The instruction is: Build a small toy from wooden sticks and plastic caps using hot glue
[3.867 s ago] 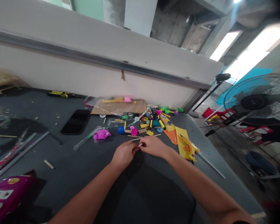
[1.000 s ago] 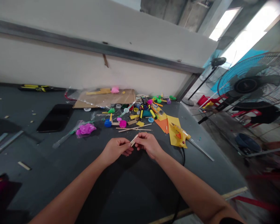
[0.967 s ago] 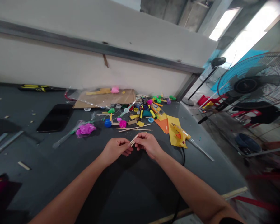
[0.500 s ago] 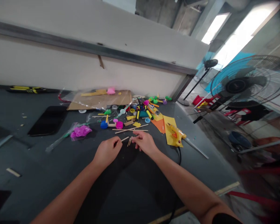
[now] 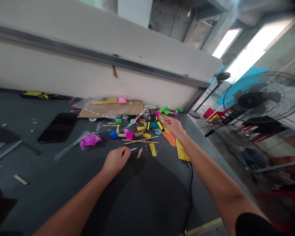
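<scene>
My left hand [image 5: 116,159] is closed on a short wooden stick [image 5: 133,149] whose pale end pokes out to the right. Just beyond that tip, short stick pieces [image 5: 139,153] lie on the dark table. My right hand [image 5: 174,127] reaches over the orange sheet [image 5: 169,137], beside the yellow-handled pliers [image 5: 159,126]; its fingers are bent, and whether they hold anything is hidden. Longer thin sticks [image 5: 142,141] lie crossed near a yellow strip [image 5: 152,149]. A small assembly with a blue wheel [image 5: 113,134] and a pink wheel [image 5: 129,135] stands behind my left hand.
A black phone [image 5: 57,127] and a bag of purple pieces [image 5: 90,140] lie at left. Cardboard [image 5: 110,108] rests against the back wall. A yellow sheet [image 5: 182,150] and black cord [image 5: 191,190] are at right, with a fan [image 5: 249,100] beyond the table.
My right hand has moved away from the short sticks, up and right toward the pliers and orange sheet. The yellow strip has come into view. My left hand still holds its stick.
</scene>
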`<state>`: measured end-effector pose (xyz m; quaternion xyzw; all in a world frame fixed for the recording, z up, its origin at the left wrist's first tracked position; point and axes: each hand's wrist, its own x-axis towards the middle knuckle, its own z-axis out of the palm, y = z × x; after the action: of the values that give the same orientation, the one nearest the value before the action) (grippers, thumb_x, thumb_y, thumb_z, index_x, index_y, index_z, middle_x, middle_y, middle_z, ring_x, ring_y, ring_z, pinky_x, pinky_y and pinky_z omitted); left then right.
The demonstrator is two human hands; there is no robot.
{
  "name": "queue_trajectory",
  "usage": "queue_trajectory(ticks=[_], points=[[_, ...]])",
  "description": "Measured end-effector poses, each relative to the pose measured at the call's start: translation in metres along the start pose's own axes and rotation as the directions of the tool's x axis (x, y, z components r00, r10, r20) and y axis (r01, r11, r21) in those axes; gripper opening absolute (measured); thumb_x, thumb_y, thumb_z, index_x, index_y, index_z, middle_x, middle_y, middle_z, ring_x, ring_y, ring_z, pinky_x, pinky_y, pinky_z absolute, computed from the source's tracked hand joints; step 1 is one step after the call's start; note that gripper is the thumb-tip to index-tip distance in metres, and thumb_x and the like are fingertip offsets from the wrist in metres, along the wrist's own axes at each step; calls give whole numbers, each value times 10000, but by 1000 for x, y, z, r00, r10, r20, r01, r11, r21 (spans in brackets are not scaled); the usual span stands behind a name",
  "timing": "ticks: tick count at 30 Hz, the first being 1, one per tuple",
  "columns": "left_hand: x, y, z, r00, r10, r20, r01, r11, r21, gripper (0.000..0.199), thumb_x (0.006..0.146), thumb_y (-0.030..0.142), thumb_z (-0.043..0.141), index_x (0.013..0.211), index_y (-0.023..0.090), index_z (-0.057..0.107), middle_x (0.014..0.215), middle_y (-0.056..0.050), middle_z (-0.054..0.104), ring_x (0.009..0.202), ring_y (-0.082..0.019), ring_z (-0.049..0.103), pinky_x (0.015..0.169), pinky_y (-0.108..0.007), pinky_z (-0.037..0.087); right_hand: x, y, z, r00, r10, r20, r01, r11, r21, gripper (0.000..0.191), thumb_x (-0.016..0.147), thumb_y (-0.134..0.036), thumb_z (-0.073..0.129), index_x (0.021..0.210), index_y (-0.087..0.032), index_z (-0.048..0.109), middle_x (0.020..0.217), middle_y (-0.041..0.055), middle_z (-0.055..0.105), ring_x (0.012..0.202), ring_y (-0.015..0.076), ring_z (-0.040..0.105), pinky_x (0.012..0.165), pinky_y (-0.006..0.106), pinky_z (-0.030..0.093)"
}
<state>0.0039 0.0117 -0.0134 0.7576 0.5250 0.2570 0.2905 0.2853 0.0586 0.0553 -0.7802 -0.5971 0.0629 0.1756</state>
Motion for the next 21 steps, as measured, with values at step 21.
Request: queue_trajectory(ticks=[21], points=[[2,-2,0,988,-150,27,137,792,-595,285,809,387,434,647,177,538,508,38,512,405,-83,452,394,-178,363,-63,-38,-3,918,-29,396,-265,699,664,355,643,-225,488,988,-165,540,818,57,613,717,183,608,626,309,514]])
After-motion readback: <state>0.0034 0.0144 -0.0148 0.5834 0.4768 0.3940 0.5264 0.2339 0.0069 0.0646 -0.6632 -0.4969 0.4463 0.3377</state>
